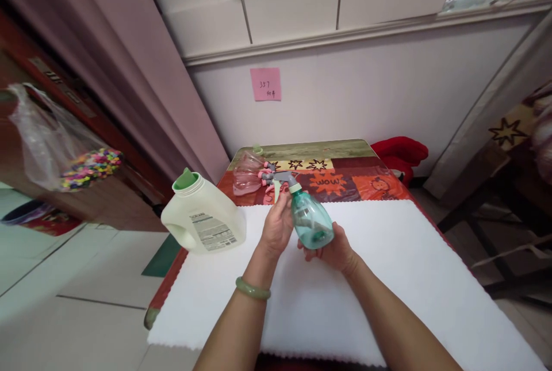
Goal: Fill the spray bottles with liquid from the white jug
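Note:
A clear teal spray bottle (311, 218) is tilted in the air above the white cloth (328, 308), its grey spray head (285, 177) pointing left. Some liquid seems to lie in its lower part. My left hand (278, 224) is closed around the neck side by the pale trigger, its fingers partly hidden. From below and the right, my right hand (336, 250) grips the base. On the left of the cloth stands a large whitish jug (207, 215) without a lid and with a green spout in its mouth.
Behind the jug lie pink spray bottles (248, 172) with grey heads, near a small green cap (257, 150). A patterned red cloth (371, 186) covers the table's far part, below a wall with a pink note (265, 84). A plastic bag (64, 141) hangs at left.

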Demonstrator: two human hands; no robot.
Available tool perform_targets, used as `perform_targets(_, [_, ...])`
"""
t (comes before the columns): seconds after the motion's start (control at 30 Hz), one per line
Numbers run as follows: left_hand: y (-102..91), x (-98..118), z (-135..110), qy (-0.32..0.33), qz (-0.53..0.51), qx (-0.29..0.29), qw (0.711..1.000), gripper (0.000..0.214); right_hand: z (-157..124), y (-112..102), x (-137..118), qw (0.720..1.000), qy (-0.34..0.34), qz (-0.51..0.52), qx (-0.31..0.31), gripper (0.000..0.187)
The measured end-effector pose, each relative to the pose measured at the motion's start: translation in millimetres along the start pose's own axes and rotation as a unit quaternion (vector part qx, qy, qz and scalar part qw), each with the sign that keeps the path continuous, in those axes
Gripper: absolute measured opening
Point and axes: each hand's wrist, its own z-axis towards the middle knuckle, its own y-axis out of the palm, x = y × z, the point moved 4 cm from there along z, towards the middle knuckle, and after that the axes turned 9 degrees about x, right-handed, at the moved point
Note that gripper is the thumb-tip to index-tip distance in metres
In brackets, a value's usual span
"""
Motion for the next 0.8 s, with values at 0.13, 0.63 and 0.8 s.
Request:
perform_targets(0.13, [4.1, 10.5, -3.5, -0.003, -0.028, -0.045, 0.999, 0.045, -3.5, 1.1, 3.0, 0.996, 0.073, 0.021, -0.052, 0.107])
perform_targets(0.63, [1.6, 15.8, 1.7, 0.085, 0.014, 0.035, 0.996, 0.029, -2.1, 11.1, -11.9, 0.981, -0.071, -0.178, 0.041, 0.079])
perform_targets(0.8, [-0.2, 16.9, 3.1, 0.111, 0.081, 0.072, 0.988, 0.034, -4.2, 7.4, -21.1, 0.846, -0.256, -0.413, 0.219, 0.094])
